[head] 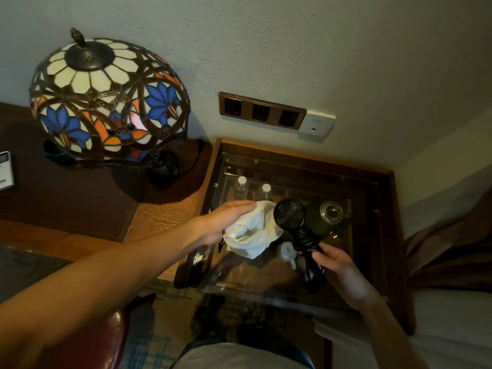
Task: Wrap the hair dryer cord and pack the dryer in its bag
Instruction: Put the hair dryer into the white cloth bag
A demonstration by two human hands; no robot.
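Note:
My right hand (336, 267) grips the handle of a black hair dryer (290, 214), whose round rear grille faces up toward me. The black cord (306, 241) is wound around the handle, and a loop of it hangs below my fingers. My left hand (223, 222) holds a crumpled white cloth bag (253, 233) just left of the dryer's head; a dark drawstring dangles from the bag's lower left. Bag and dryer touch or nearly touch, both above a glass-topped side table (346, 294).
A stained-glass lamp (106, 99) stands on the wooden desk (165, 211) to the left. Under the glass top sit two water bottles (241, 186), a kettle (331, 211) and a white cup (287, 250). A socket strip (261, 113) is on the wall behind. A bed (452, 328) lies right.

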